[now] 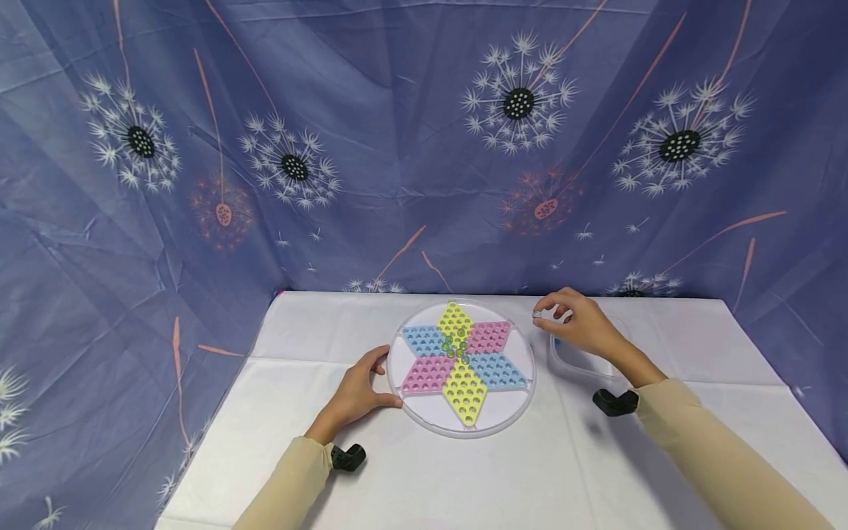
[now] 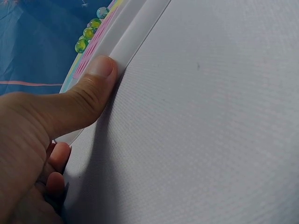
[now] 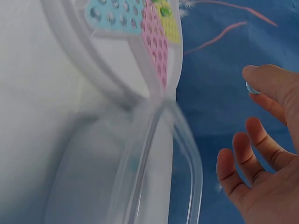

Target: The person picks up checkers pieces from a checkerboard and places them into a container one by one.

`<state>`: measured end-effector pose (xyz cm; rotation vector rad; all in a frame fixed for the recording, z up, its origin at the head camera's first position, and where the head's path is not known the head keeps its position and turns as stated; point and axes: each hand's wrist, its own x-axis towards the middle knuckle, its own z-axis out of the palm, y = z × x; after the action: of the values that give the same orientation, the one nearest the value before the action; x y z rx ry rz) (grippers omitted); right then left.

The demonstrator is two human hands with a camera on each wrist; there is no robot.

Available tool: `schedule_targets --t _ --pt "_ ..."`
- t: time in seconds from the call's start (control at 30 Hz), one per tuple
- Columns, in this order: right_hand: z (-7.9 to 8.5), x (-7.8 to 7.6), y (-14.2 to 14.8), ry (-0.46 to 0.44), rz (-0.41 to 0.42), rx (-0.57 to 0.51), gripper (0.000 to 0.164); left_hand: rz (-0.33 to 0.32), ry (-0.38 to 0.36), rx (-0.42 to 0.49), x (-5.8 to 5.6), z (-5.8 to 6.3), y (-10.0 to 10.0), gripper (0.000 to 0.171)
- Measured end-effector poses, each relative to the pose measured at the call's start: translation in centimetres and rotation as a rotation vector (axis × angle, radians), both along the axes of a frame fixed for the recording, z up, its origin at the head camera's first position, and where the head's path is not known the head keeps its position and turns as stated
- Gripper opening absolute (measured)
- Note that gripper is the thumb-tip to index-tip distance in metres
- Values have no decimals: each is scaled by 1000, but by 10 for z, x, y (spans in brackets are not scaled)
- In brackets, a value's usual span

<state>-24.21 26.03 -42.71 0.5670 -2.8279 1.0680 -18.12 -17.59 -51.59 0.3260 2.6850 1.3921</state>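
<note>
A round white Chinese checkers board point(image 1: 422, 419) lies on the table, its star of yellow, pink and blue points full of holes. Several green and yellow glass marbles point(image 1: 450, 344) sit around the star's middle. At the board's left rim, my left hand point(image 1: 356, 386) holds the edge between thumb and curved fingers; in the left wrist view the thumb point(image 2: 93, 91) presses on the rim. My right hand point(image 1: 579, 324) is raised to the right of the board. It pinches a pale bluish marble point(image 3: 251, 88) between thumb and index finger, the other fingers loosely bent.
Beneath the right hand stands a clear plastic container point(image 1: 576, 368), partly hidden by the hand, with something blue inside. A white cloth point(image 1: 464, 478) covers the table. Behind it hangs a blue curtain point(image 1: 397, 147) with dandelion prints.
</note>
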Motion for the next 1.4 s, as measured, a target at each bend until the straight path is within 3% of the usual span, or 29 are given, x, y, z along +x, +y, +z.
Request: schedule_targets --t 0.37,0.77,1.23,1.4 --pt "1 14 35 20 -65 6 20 1 13 -8 -1 0 -1 109" --pt "-8 17 51 26 -109 -9 22 3 6 -7 -1 0 0 109" --pt "-25 15 55 -135 -110 -52 31 3 11 -9 -1 1 1 109" --pt "-34 13 53 -158 -85 -21 29 7 8 -16 -1 1 1 109"
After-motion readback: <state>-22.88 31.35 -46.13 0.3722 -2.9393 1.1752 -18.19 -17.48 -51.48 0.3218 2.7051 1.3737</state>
